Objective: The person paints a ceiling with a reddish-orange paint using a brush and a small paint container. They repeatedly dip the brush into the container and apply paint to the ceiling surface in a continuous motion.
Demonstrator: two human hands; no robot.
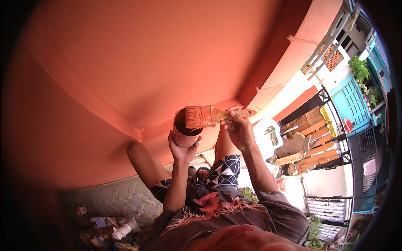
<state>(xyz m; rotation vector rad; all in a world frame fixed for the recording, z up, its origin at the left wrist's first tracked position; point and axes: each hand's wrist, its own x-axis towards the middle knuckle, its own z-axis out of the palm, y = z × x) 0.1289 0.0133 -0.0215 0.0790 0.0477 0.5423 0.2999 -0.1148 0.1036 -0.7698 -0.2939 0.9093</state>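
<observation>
My left hand (183, 149) is wrapped round a paint-smeared cup (186, 136), its dark mouth turned up toward me. In my right hand (239, 130) is a wide paintbrush (202, 116), gripped by its handle and lying level. Orange-brown paint coats the bristles, which sit over the cup's rim at its right side. How much paint the cup holds I cannot tell. Both hands are raised in front of an orange wall (167, 54).
The orange wall fills the left and far side, with a corner ahead. Clutter with a white bottle (122, 231) lies at lower left. To the right are a white plastic chair (268, 136), stacked wood planks (320, 146) and a black metal gate (344, 148).
</observation>
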